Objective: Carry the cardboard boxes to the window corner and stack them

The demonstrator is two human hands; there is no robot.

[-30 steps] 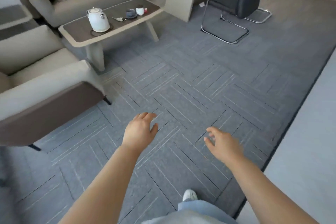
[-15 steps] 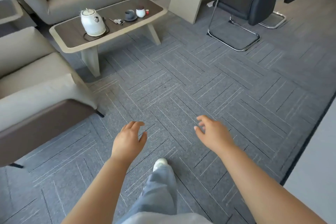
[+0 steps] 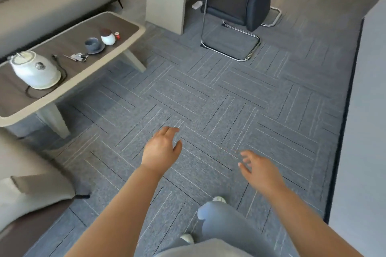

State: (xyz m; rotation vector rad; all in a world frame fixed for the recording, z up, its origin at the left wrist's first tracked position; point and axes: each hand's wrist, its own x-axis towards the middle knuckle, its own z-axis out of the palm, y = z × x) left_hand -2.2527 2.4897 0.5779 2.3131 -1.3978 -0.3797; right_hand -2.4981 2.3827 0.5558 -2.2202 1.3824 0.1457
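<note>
I have open carpet [image 3: 219,100] ahead of the left hand [image 3: 161,150] and right hand [image 3: 259,170], a wide lane up its middle. The coffee table [image 3: 69,37] juts in from the carpet's left edge with the armchair [image 3: 27,165] near its lower left corner; a black chair [image 3: 257,2] and a beige panel [image 3: 166,0] stand at the far end, and the wall [image 3: 369,121] closes the right edge.

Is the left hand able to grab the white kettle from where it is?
Probably not yet. The empty left hand hangs over the carpet; the kettle sits on the coffee table, well off to its left. Nothing blocks the way, though.
</note>
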